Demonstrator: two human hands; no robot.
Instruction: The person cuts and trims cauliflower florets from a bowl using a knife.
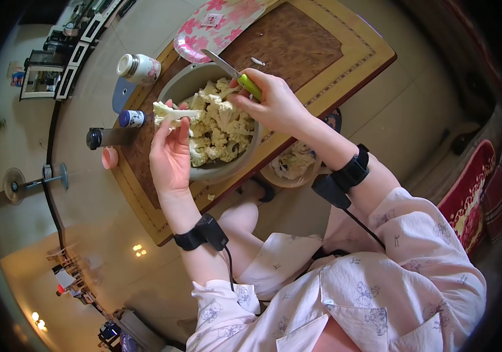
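My left hand (172,146) pinches a cauliflower piece (177,112) by its pale stem, above the left side of a grey bowl (174,88). My right hand (268,100) is closed around the green handle of a knife (223,63). The blade points up and to the left, past the bowl's far rim. Many cut cauliflower florets (227,126) fill the bowl below both hands. Between the right fingertips and the florets a thin pale piece shows; whether those fingers touch it I cannot tell.
The bowl stands on a wooden table (303,35). A flowered tray (198,35) lies beyond it. Left of the bowl are a white jar (139,68), a blue-lidded jar (132,118), a dark bottle (110,138) and a pink cup (109,158). A lined waste bin (292,167) stands below the table edge.
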